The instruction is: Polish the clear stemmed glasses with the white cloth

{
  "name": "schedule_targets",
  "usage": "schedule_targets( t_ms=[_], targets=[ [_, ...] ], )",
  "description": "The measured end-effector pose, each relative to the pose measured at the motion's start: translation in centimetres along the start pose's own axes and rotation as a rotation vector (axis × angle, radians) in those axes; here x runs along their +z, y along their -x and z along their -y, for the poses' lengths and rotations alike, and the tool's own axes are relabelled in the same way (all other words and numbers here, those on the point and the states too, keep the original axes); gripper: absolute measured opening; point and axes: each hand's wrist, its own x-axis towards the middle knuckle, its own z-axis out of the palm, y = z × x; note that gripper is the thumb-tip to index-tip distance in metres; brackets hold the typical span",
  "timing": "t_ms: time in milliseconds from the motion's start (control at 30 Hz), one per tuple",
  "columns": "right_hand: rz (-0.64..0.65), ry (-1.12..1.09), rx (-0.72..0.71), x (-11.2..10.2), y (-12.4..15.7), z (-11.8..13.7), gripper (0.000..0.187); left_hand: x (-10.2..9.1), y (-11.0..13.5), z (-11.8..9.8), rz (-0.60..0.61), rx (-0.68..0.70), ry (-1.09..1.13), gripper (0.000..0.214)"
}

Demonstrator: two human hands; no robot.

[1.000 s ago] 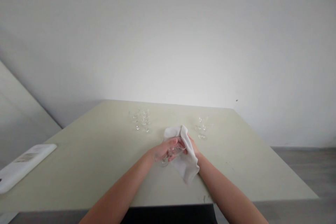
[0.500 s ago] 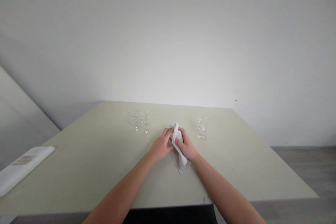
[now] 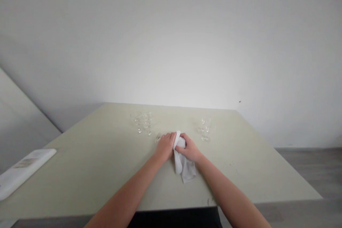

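My left hand (image 3: 165,146) is closed round a small clear stemmed glass (image 3: 158,137), whose foot sticks out to the left of my fingers. My right hand (image 3: 188,149) grips a white cloth (image 3: 183,165) and presses it against the glass; the bowl is hidden between hands and cloth. The loose end of the cloth hangs down toward the pale table (image 3: 107,171).
A cluster of small clear glasses (image 3: 143,124) stands at the back left of the table, another group of glasses (image 3: 205,129) at the back right. A white flat package (image 3: 24,172) lies at the left edge. A plain white wall rises behind.
The hands and cloth moved away from me and then slightly back and down; the cloth went from spread over the glass to bunched and wrapped tightly round it.
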Motion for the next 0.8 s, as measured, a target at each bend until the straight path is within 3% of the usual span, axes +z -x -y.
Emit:
schedule_targets(
  t_ms=[133,200,267,400,467,533,600,700,733,800],
  targets=[
    [-0.086,-0.29,0.193,0.5,-0.1,-0.2,0.036,-0.6,-0.3,-0.1,-0.113,0.041,-0.09,0.025],
    [-0.094,-0.481,0.326,0.8,-0.1,-0.5,0.045,-0.8,-0.5,0.0,-0.101,0.055,-0.107,0.022],
    [-0.06,-0.501,0.357,0.8,0.1,-0.6,0.046,-0.7,-0.5,0.2,-0.03,0.061,-0.106,0.024],
    [0.009,-0.072,0.061,0.3,0.6,0.3,0.041,-0.4,-0.3,0.6,0.123,0.018,-0.067,0.031],
    [-0.011,0.102,-0.083,0.3,0.8,0.9,0.049,-0.4,-0.3,0.6,0.133,-0.008,-0.052,0.028],
    [-0.05,0.14,-0.122,0.6,0.8,1.1,0.053,-0.6,-0.3,0.5,0.085,-0.005,-0.066,0.026],
    [-0.085,0.029,-0.011,1.1,0.7,0.9,0.048,-1.0,-0.4,0.3,0.015,0.012,-0.105,0.025],
    [-0.046,-0.326,0.307,1.6,0.5,0.2,0.042,-1.6,-0.3,0.2,-0.053,0.07,-0.143,0.021],
    [-0.017,-0.402,0.356,1.6,0.5,0.0,0.045,-1.7,-0.2,0.2,-0.061,0.094,-0.141,0.02],
    [0.013,-0.357,0.283,1.3,0.7,-0.1,0.044,-1.7,-0.2,0.4,-0.048,0.128,-0.126,0.02]
  ],
)
